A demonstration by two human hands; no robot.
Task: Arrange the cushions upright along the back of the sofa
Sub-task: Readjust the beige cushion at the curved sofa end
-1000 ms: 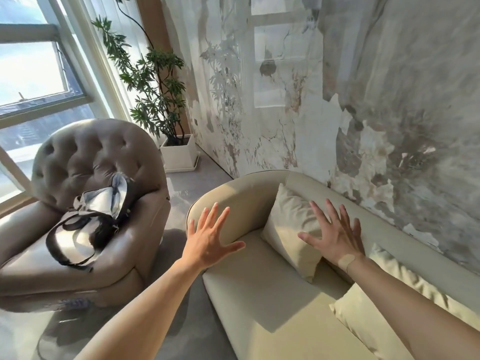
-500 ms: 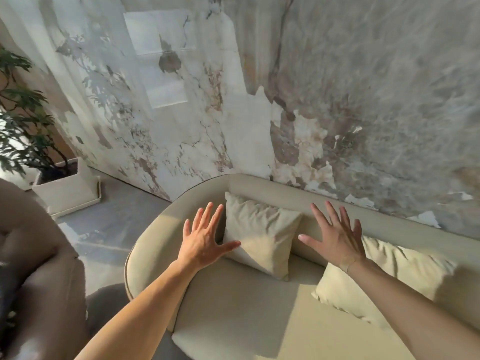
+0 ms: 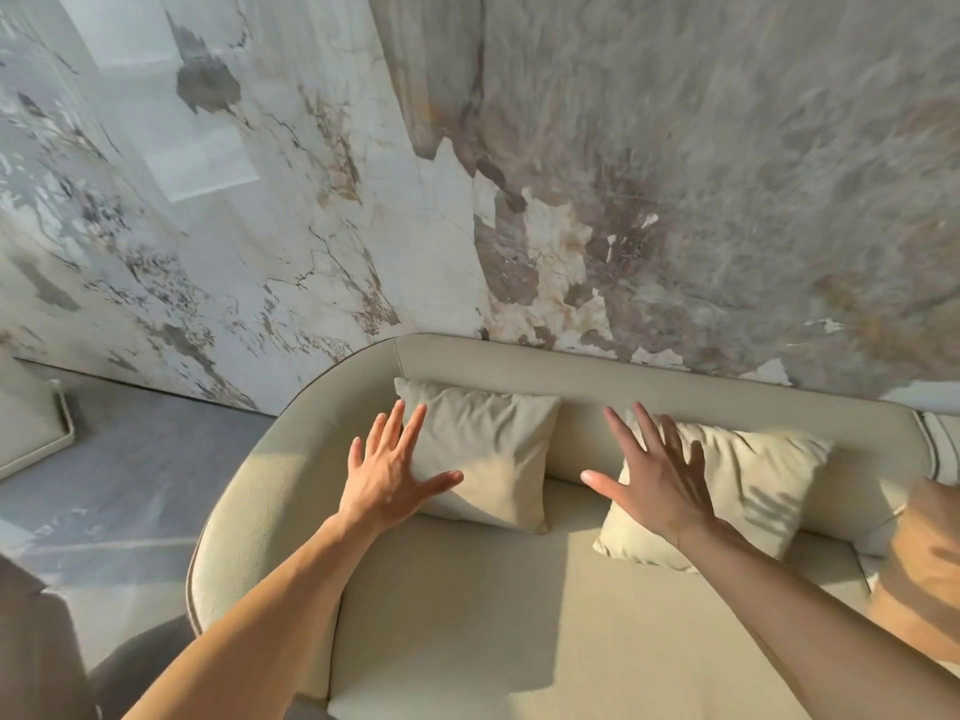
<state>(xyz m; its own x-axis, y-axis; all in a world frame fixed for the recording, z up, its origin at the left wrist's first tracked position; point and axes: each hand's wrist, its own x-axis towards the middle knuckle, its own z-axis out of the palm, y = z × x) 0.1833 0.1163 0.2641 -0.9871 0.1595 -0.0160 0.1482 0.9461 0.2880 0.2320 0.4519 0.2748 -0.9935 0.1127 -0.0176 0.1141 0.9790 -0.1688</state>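
Head view, the only one. Both arms reach forward over the seat of the cream sofa, palms down, fingers straight and spread.

Left hand: released, holding nothing. It overlaps the lower left edge of the left cushion; whether the fingers actually touch the fabric cannot be told. Thumb points right, across the cushion's lower part.

Right hand: also released, fingers fanned, nothing grasped. It lies in front of the left part of the right cushion; contact not clear. Thumb points left, into the gap between the two cushions.

Left cushion: stands against the sofa back just beyond the left hand, leaning back slightly, face toward the room. Roughly square, top edge running left to right along the backrest, upper left corner at the curve of the sofa arm.

Right cushion: beyond and to the right of the right hand, propped against the back but more reclined than the other, lower edge pushed forward on the seat. Long axis runs left to right.

The two cushions are apart, the gap lying between the two hands.

Further right of the right hand, at the frame edge, an orange cushion, blurred. Behind the sofa back, a marbled wall.
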